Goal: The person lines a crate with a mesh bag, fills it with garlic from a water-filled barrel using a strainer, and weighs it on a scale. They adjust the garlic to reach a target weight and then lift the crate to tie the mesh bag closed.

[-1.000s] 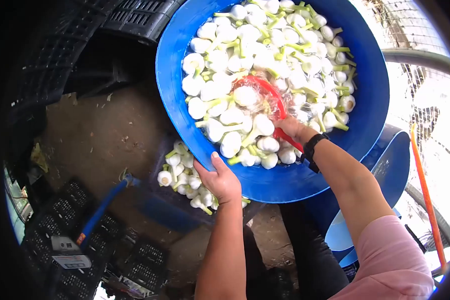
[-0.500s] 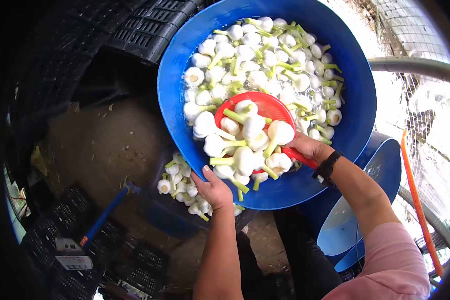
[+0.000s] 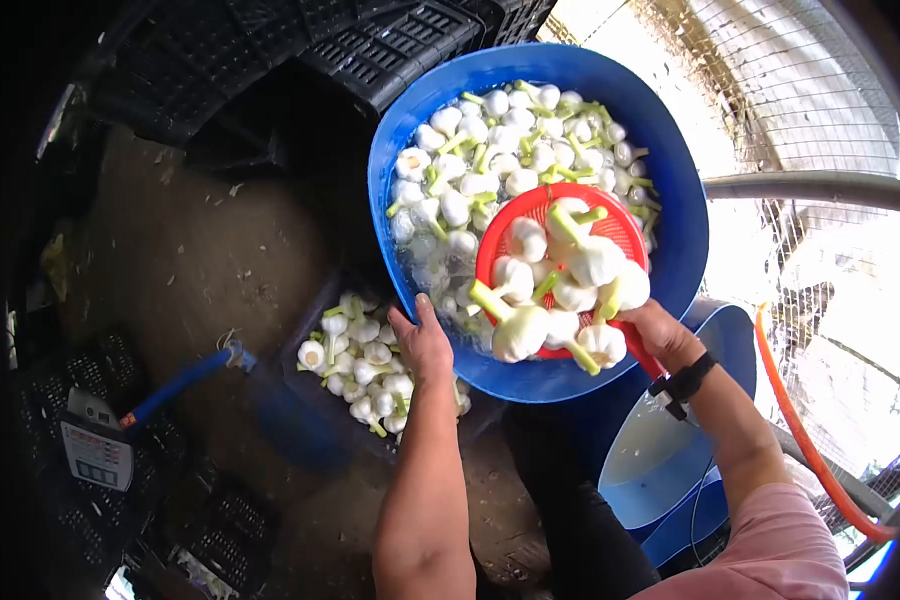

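Note:
My right hand (image 3: 657, 327) is closed round the handle of a red plastic strainer (image 3: 490, 240), which is loaded with garlic bulbs (image 3: 597, 262) with short green stems. The strainer is held above the near right part of a blue tub (image 3: 390, 190). Water and many more garlic bulbs (image 3: 455, 207) fill the tub. My left hand (image 3: 428, 350) grips the tub's near left rim, thumb on top; its other fingers are partly hidden. Just left of that hand, trimmed garlic bulbs (image 3: 368, 372) lie in a dark crate (image 3: 295, 345) on the floor.
Black plastic crates (image 3: 400, 50) stand behind the tub. Another blue container (image 3: 660, 440) is at the lower right, near an orange hose (image 3: 810, 440). At the left are a scale display (image 3: 98, 450) and a blue pole (image 3: 175, 385). Wire mesh (image 3: 810, 90) borders the right.
The strainer has risen and shifted right, with fewer bulbs in it. The view has shifted, showing the tub lower and more of the dark crate. My left hand stays at the rim.

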A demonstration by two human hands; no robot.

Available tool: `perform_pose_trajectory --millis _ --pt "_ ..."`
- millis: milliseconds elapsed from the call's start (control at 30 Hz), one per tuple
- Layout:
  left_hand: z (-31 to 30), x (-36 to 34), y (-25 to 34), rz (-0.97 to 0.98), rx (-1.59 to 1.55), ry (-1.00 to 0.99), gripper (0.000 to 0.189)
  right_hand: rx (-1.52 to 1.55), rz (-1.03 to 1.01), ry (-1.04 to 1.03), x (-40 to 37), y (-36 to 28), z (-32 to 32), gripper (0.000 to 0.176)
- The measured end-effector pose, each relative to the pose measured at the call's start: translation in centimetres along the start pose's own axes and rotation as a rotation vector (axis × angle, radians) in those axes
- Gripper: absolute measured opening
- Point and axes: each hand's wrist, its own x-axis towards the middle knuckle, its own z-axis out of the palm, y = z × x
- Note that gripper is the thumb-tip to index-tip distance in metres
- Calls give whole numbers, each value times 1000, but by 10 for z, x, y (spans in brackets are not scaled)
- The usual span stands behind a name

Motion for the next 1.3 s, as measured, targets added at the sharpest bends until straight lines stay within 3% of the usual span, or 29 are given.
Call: perform_pose_trajectory --millis 33,100,133,167,200,267,333,367,467,600,667,733,800,933,1033,1133,1200,1233,1300 --pt "-12 -11 24 22 66 44 52 0 -9 -1 -12 -5 13 51" --pt "-36 -52 90 483 0 138 53 -3 52 31 -28 2 18 47" --pt "-38 -68 116 766 -8 93 58 -12 76 32 -34 7 18 46" --pt "-40 -91 144 879 9 -78 57 1 74 42 -42 15 20 45" --pt "-38 -112 170 877 256 -252 52 28 39 3 -51 20 28 46" --pt "-11 -134 182 992 638 -258 36 42 65 81 -72 25 55 46" --pt "-1 -135 183 953 832 -357 15 -159 253 218 -77 49 46 46" --pt "-4 -134 176 935 833 -372 13 -43 135 193 -91 55 60 43" --pt "-26 -131 149 953 759 -413 10 98 85 151 -106 86 78 44" --pt "-96 -133 124 993 554 -453 7 46 39 71 -118 95 114 45" --pt "-126 -132 112 994 287 -367 10 41 89 23 -120 105 128 45" --pt "-154 -132 110 854 100 -391 20 30 132 -56 -118 106 150 46" --pt "-183 -124 100 760 -110 -385 17 160 225 -106 -117 111 165 47" --pt "-238 -110 77 365 -399 -213 9 137 278 -86 -117 153 157 48" --pt "-254 -84 42 335 -302 -101 11 96 302 -60 -117 163 159 47" --pt "-225 -41 -21 211 -229 -233 20 44 289 -50 -119 158 167 44" --pt "-213 -29 -81 171 63 -116 33 9 316 -66 -118 169 154 41" --pt "-216 -28 -123 37 19 -94 42 -11 283 -57 -118 169 156 40" --pt "-241 -65 -143 -215 -236 -66 41 -43 216 -42 -118 171 170 37"
